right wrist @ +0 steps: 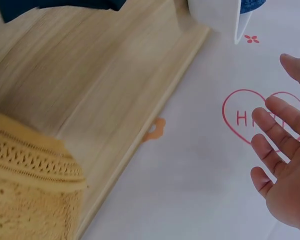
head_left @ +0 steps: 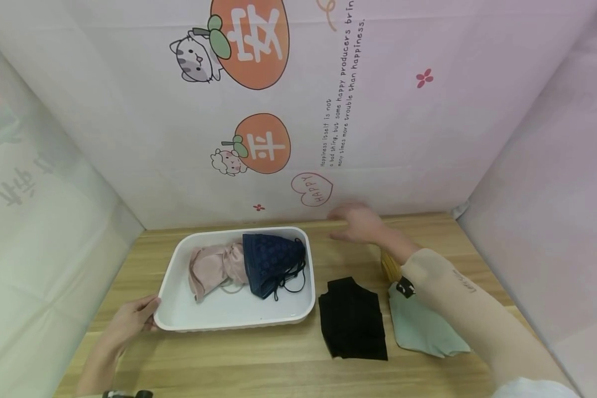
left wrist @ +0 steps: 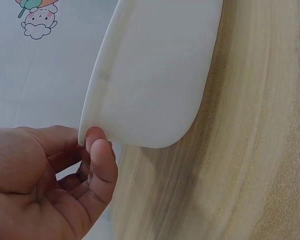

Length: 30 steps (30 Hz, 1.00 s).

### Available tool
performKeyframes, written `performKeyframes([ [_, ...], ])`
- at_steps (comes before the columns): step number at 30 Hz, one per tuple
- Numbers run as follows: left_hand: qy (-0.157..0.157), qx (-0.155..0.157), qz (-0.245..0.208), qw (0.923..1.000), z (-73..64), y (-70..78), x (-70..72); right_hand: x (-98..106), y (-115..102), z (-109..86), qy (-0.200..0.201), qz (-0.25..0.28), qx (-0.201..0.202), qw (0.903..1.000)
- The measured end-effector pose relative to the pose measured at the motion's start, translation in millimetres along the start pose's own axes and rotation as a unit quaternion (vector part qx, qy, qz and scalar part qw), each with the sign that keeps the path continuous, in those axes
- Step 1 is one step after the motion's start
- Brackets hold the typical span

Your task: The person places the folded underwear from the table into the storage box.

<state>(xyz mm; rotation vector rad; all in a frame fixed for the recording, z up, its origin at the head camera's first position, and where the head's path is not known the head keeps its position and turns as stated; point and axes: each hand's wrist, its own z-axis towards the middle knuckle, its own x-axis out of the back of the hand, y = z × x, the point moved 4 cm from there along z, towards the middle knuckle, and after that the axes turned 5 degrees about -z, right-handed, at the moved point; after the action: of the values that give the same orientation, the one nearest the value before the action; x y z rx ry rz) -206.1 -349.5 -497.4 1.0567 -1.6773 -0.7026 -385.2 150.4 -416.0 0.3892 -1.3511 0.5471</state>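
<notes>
At the near-left corner of a white plastic tray (head_left: 204, 314), my left hand (head_left: 131, 322) pinches the rim between thumb and fingers. The left wrist view shows the fingertips on the edge of the tray (left wrist: 150, 80). Inside the tray lie a pale pink cloth pouch (head_left: 210, 271) and a dark blue drawstring pouch (head_left: 271, 264) with black cords. My right hand (head_left: 359, 224) is in the air to the right of the tray, near the back wall, fingers spread and holding nothing. In the right wrist view this hand (right wrist: 287, 165) has its palm showing.
Right of the tray, a folded black cloth (head_left: 353, 320) lies on the wooden table (head_left: 239, 370). Beyond it is a mint-green cloth item (head_left: 423, 326), partly under the right forearm. A yellow openwork cloth item (right wrist: 35, 185) sits behind that. White printed sheets wall the table's back and sides.
</notes>
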Motion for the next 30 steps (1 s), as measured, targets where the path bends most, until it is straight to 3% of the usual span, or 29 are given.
performKeyframes([
  [7,-0.002,-0.004,-0.001,1.0,-2.2,0.4,-1.0,6.9,7.4,-11.9,-0.015,0.003,-0.023,0.9996],
  [18,-0.001,-0.004,0.002,1.0,-0.5,0.2,-0.3,11.7,29.4,-30.5,0.001,0.005,-0.029,0.9996],
  [30,-0.001,-0.002,0.01,0.9999,-1.7,1.1,0.7,11.1,53.5,-54.1,-0.012,0.01,-0.077,0.9969],
])
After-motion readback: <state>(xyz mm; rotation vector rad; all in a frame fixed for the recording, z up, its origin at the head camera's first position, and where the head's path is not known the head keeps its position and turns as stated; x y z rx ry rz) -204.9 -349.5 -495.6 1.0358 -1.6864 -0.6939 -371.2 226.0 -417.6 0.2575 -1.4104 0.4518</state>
